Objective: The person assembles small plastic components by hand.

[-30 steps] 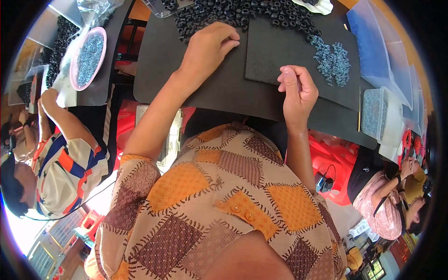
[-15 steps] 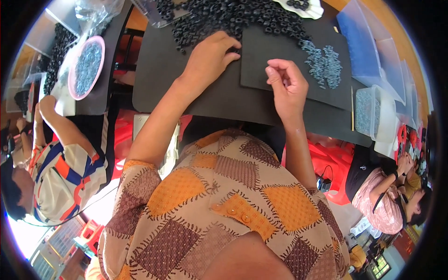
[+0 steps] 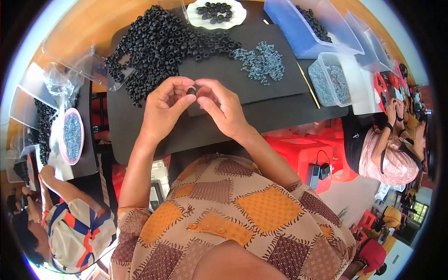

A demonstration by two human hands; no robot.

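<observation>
My left hand [image 3: 163, 100] pinches a small black cap-like piece [image 3: 191, 90] between thumb and fingers, above the near edge of the dark table. Close against its right side is my right hand [image 3: 224, 107], thumb and forefinger curled towards the piece. Whatever its fingertips may hold is too small to make out. Beyond my hands spreads a large heap of black hollow pieces [image 3: 151, 44]. Small bluish clear pieces [image 3: 261, 63] lie in a loose patch on a flat black board [image 3: 289, 88], to the right of the heap.
A scalloped white dish [image 3: 240, 17] holds black pieces at the back. On the right are a blue bin [image 3: 284, 30], a clear tub [image 3: 322, 84] of bluish pieces and a thin stick [image 3: 308, 86]. A pink-rimmed bowl [image 3: 81, 140] stands by a person on the left.
My left hand has come away from the heap with a black piece. My right hand has moved in to meet it. The whole view has shifted, showing more of the table's far side.
</observation>
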